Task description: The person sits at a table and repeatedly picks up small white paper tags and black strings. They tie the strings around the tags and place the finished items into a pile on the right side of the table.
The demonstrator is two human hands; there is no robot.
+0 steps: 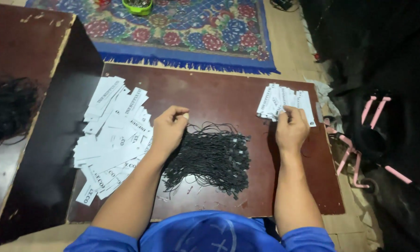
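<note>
My left hand (169, 128) hovers over the far left edge of a heap of black string loops (209, 157), its fingertips pinched together on a thin black string. My right hand (291, 128) rests with its fingers on the near edge of a small stack of white paper tags (284, 101) at the far right of the dark brown board (210, 91). A large loose pile of white printed tags (113, 135) lies to the left of my left hand.
A second dark board (18, 42) at the left carries a bundle of black strings (7, 109). A patterned floral rug (182, 32) lies beyond the board. A pink metal frame (359, 144) and black fabric (387, 46) stand at the right.
</note>
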